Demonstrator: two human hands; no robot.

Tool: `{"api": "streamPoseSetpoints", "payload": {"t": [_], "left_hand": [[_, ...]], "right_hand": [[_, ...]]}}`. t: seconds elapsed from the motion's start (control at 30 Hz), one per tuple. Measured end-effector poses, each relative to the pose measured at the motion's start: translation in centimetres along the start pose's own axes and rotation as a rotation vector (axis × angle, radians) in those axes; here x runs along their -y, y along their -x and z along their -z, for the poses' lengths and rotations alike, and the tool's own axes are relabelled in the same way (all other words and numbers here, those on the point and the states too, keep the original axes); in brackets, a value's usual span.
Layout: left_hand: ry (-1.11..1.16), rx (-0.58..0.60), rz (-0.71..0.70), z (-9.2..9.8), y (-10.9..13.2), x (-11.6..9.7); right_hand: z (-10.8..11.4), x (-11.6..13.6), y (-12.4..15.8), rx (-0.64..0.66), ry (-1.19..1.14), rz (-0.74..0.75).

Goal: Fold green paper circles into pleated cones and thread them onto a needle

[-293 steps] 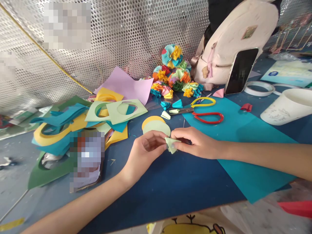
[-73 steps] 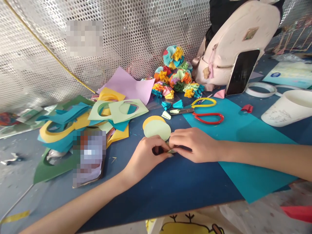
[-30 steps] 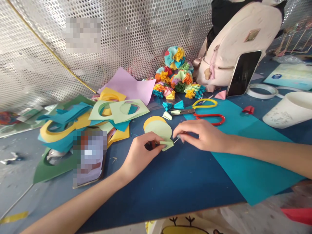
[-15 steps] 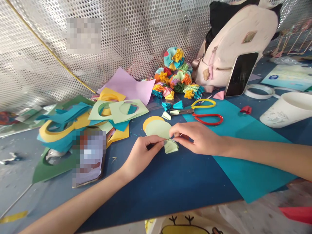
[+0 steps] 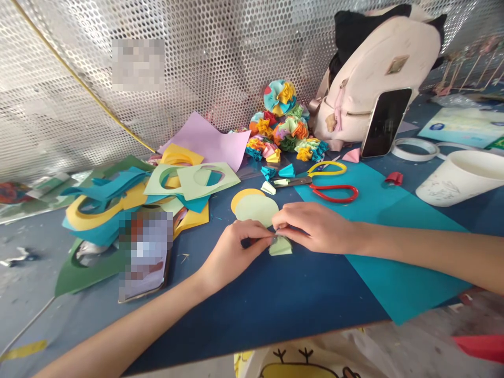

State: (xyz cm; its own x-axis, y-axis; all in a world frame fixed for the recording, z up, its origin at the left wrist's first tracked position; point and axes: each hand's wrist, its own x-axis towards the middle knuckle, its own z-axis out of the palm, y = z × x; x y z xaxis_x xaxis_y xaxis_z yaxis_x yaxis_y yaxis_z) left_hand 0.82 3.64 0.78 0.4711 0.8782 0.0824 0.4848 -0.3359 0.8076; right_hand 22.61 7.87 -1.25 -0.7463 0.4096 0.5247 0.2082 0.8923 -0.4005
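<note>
Two bare hands meet over one folded pale green paper: the thumb and forefinger of the left hand (image 5: 236, 249) pinch its upper left edge, and those of the right hand (image 5: 313, 228) are closed on its top, while the creased, fan-like lower part of the folded pale green paper (image 5: 281, 248) hangs out below the fingertips, above the blue tabletop (image 5: 236, 320). Just behind lie two flat paper discs, a pale green disc (image 5: 256, 210) overlapping a yellow disc (image 5: 237, 197). Beyond them sit four small folded pieces, two blue and two pale green, beside one pair of scissors (image 5: 302, 181) with one yellow and one red loop handle. At least five ruffled, multicoloured paper balls (image 5: 290, 128) are heaped farther back. One phone lies among cut-out sheets (image 5: 208, 179) at the left; a second phone (image 5: 385, 123) leans on a pale backpack (image 5: 394, 60), whose small plate is unreadable. One white cup (image 5: 444, 184) bears a printed plant sprig. The blue oval mark on a soft pack (image 5: 460, 126) is too small to read.
</note>
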Motion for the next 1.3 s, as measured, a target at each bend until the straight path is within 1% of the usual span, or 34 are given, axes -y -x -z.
{"api": "streamPoseSetpoints", "payload": {"t": [0.1, 0.23, 0.47, 0.53, 0.73, 0.9, 0.97, 1.17, 1.3], "left_hand": [[0.080, -0.017, 0.069, -0.2, -0.1, 0.2], [0.120, -0.044, 0.154, -0.5, -0.1, 0.0], [0.114, -0.038, 0.159, -0.7, 0.1, -0.5], [0.118, -0.020, 0.156, -0.6, 0.2, -0.6], [0.066, -0.029, 0.140, -0.1, 0.0, -1.0], [-0.007, -0.011, 0.115, 0.1, 0.0, -1.1], [-0.050, -0.009, 0.117, 0.1, 0.1, -1.1], [-0.111, 0.026, 0.078, 0.1, 0.2, -1.0], [-0.085, 0.043, 0.039, 0.2, 0.1, -1.1]], "right_hand": [[0.0, 0.3, -0.1, -0.012, -0.008, 0.011], [0.0, 0.7, -0.2, -0.016, -0.022, 0.020], [-0.3, 1.1, 0.0, -0.044, -0.037, 0.087], [-0.3, 1.2, 0.1, -0.037, -0.092, 0.044], [0.0, 1.2, -0.1, -0.053, -0.441, -0.244], [0.0, 0.7, -0.3, -0.079, -0.607, -0.392], [0.0, 0.6, -0.2, -0.099, -0.631, -0.404], [0.0, 0.6, -0.2, -0.143, -0.592, -0.353], [0.0, 0.7, -0.2, -0.144, -0.577, -0.376]]}}
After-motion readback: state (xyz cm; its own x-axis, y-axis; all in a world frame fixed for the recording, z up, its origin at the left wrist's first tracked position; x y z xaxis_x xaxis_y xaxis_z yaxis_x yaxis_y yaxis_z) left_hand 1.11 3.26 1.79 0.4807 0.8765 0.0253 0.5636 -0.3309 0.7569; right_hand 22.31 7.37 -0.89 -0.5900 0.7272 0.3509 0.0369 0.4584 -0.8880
